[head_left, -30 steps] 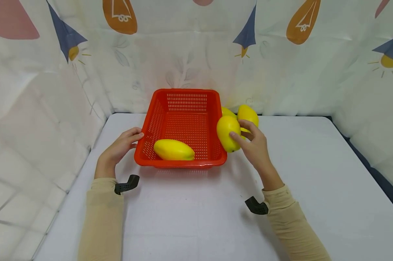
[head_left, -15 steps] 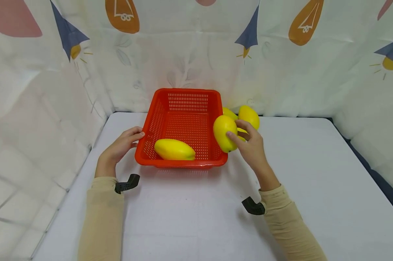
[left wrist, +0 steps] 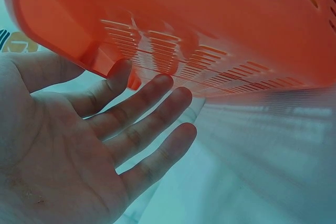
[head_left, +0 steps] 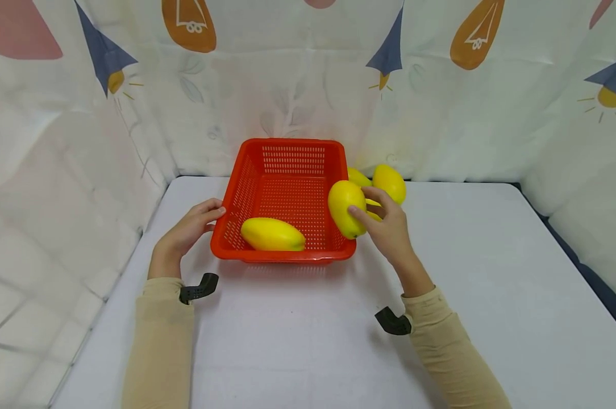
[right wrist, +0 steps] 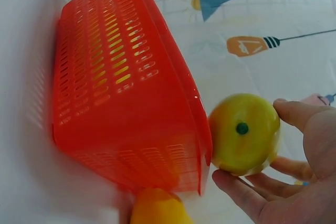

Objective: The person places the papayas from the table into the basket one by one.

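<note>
A red plastic basket (head_left: 298, 199) with slotted walls stands on the table, with one yellow mango (head_left: 272, 234) lying inside near its front wall. My left hand (head_left: 192, 227) holds the basket's left rim; in the left wrist view its thumb goes behind the rim and the index fingertip (left wrist: 122, 69) meets the outer side. My right hand (head_left: 390, 227) grips another yellow mango (head_left: 346, 209) between thumb and fingers, at the basket's right rim and overlapping it in the head view. The right wrist view shows this mango's green stem spot (right wrist: 242, 128).
More yellow mangoes (head_left: 388, 183) lie right of the basket, partly hidden by it and my right hand. White cloth covers the table (head_left: 298, 329). A patterned curtain (head_left: 318, 85) hangs close behind the basket.
My right hand has moved left with its mango, from beside the basket to over its right rim. My left hand and the basket keep their places.
</note>
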`<state>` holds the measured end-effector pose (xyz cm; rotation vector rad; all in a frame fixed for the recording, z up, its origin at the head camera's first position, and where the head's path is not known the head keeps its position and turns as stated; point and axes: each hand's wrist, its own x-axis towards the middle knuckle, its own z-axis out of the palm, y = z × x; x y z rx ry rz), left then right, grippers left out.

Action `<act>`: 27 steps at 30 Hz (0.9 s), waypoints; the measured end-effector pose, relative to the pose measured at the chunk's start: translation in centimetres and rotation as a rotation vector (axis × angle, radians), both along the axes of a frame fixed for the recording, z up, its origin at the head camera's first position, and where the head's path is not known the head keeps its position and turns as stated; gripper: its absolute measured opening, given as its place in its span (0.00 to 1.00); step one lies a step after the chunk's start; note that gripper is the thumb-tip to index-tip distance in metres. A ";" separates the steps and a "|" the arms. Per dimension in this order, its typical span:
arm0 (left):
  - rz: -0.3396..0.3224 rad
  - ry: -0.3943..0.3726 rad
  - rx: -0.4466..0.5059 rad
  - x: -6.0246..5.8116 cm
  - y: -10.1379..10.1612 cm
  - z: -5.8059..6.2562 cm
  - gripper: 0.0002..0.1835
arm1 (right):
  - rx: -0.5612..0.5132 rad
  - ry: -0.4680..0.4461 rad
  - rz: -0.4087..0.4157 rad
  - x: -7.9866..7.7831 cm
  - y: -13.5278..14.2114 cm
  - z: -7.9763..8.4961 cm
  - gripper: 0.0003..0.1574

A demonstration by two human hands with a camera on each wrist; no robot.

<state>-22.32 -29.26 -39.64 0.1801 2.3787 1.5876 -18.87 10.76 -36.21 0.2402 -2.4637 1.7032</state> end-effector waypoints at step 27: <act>-0.003 -0.005 0.011 0.0 0.0 0.1 0.24 | 0.006 0.009 0.015 -0.1 -1.0 0.2 0.34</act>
